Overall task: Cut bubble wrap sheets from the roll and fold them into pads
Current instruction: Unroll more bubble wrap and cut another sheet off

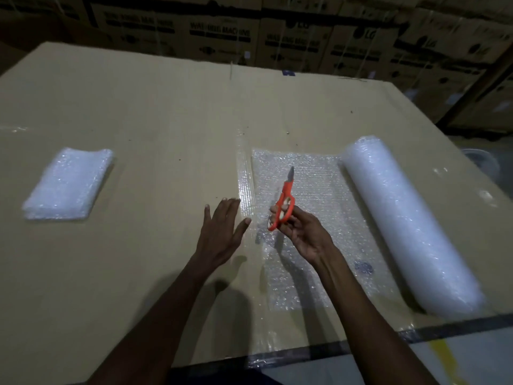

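Head view: your right hand (302,232) grips scissors (283,202) ready to cut; left hand (222,232), fingers spread, steadies the sheet (313,195) beside its roll (402,218)

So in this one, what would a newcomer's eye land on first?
The orange scissors, gripped in the right hand above the unrolled bubble wrap sheet, stand out most. Right of the sheet lies the fat white roll; far left on the cardboard table sits a folded pad.
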